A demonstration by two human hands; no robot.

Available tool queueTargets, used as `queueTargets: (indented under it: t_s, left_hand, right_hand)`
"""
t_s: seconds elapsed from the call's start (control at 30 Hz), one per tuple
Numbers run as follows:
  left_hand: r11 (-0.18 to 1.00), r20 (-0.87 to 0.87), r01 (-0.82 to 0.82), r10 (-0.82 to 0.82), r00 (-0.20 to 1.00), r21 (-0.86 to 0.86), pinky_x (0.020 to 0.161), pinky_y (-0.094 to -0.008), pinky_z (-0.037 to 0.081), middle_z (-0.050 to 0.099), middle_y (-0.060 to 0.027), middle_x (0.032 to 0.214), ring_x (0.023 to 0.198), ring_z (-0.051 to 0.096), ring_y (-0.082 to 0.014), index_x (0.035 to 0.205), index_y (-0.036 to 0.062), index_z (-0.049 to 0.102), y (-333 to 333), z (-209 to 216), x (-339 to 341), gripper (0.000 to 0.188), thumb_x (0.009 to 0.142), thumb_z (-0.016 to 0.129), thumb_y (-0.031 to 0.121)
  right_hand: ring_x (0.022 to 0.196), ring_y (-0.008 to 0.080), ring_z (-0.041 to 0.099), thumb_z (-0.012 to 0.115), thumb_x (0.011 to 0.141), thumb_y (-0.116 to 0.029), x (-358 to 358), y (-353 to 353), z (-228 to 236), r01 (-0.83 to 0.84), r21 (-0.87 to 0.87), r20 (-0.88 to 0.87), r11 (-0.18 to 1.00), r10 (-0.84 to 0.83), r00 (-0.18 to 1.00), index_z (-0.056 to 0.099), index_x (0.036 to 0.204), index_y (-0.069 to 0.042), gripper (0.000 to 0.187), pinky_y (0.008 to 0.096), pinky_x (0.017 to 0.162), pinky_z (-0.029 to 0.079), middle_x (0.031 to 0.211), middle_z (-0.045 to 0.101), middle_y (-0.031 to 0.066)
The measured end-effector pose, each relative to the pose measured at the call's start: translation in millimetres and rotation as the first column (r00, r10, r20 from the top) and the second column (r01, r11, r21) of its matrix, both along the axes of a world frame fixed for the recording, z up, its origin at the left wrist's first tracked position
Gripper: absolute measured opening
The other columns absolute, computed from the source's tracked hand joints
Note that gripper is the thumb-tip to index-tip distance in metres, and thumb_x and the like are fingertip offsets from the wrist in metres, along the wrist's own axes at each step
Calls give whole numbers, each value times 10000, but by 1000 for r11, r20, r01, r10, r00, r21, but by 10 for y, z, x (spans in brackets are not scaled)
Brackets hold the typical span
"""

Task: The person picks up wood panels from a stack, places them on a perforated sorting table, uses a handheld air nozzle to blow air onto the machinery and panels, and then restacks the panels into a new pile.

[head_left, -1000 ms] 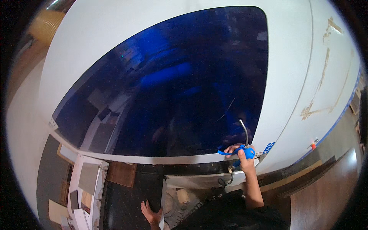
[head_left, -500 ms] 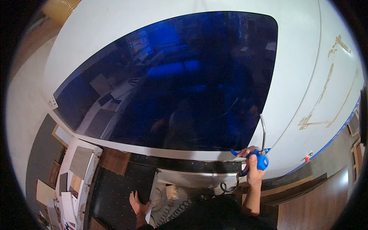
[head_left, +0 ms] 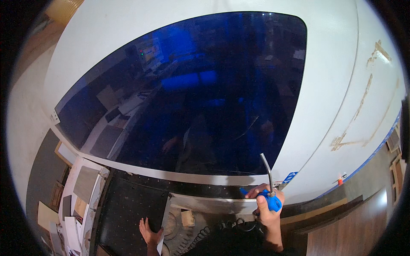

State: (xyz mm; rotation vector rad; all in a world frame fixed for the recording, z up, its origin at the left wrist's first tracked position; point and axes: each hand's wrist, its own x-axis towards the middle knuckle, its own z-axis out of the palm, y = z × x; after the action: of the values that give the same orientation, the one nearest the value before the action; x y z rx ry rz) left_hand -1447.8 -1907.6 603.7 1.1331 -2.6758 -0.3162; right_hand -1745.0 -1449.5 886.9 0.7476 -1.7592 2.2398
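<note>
Air gun (head_left: 274, 202) lowered, nozzle (head_left: 269, 173) pointing up-left.

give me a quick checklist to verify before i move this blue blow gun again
1. Right hand has a firm-looking grip on the blue blow gun: ok, fingers and thumb wrap it.
2. Metal nozzle clear of the dark blue window: cannot tell, its tip overlaps the pane in this view.
3. Trigger released: cannot tell, the hand covers too much.
4. Left hand away from the nozzle: ok, it is over the black surface.
5. Coiled hose free of snags: cannot tell, partly hidden.
</note>
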Motion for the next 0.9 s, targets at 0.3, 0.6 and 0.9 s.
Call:
queueTargets:
  t_s: [0.3,0.6,0.9]
  left_hand:
    - [968,-37,3,-13,999,-251,1203,-625,282,386,-252,1604,1475,357,-475,1586,124,410,107,58,133,1014,758,867,488]
    - [955,92,-266,279,956,-133,1289,-554,168,296,-149,1683,1577,221,-353,1624,159,363,260,89,-27,1080,779,797,671]
    - [954,53,-278,285,957,-108,1289,-558,157,322,-148,1663,1568,232,-356,1603,140,399,255,74,-106,1103,732,827,665]
  right_hand:
    - [798,175,706,672,1018,-228,42,-210,-248,-39,45,259,998,26,966,702,946,25,265,325,768,560,864,762,115]
    - [609,136,615,699,953,-128,-55,-501,-721,-306,442,221,843,229,948,726,841,13,182,312,601,485,706,693,45]
    - [736,456,719,700,899,-653,-14,-1015,-2016,-33,984,-35,175,373,927,803,912,-77,586,529,673,563,763,715,257]
